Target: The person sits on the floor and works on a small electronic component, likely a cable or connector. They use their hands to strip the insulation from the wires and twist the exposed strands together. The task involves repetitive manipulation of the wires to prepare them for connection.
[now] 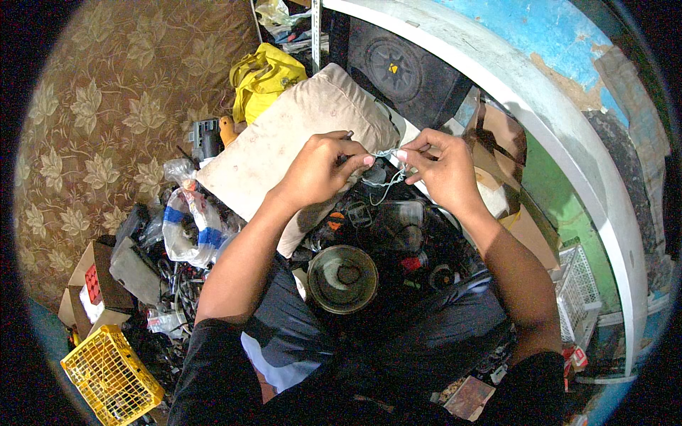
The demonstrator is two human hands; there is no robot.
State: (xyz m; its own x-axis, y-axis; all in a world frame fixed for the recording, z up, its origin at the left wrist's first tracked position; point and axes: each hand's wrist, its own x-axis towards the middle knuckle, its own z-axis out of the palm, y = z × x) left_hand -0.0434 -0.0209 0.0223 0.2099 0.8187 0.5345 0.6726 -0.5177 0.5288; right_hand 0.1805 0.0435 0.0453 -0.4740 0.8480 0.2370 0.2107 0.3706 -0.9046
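A thin, pale blue-grey wire (386,186), twisted and looped, is stretched between my two hands. Its left part is pinched in the thumb and fingers of my left hand (328,165). Thumb and fingertips of my right hand (442,169) grip the other part, and a loose loop dangles between them. A small dark tip (349,134) pokes out above my left fingers; what it belongs to is hidden. Behind and below my left hand lies a stained beige cushion (259,153). Nearer my lap stands a round metal bowl (317,292) with something ring-shaped inside.
A black speaker box (433,92) stands at the back, beside a yellow bag (268,79). To the left are a plastic-wrapped roll (177,238), an open cardboard box (114,284) and a yellow basket (110,376). On the right, a white basket (577,291) sits near a curved white edge (604,192).
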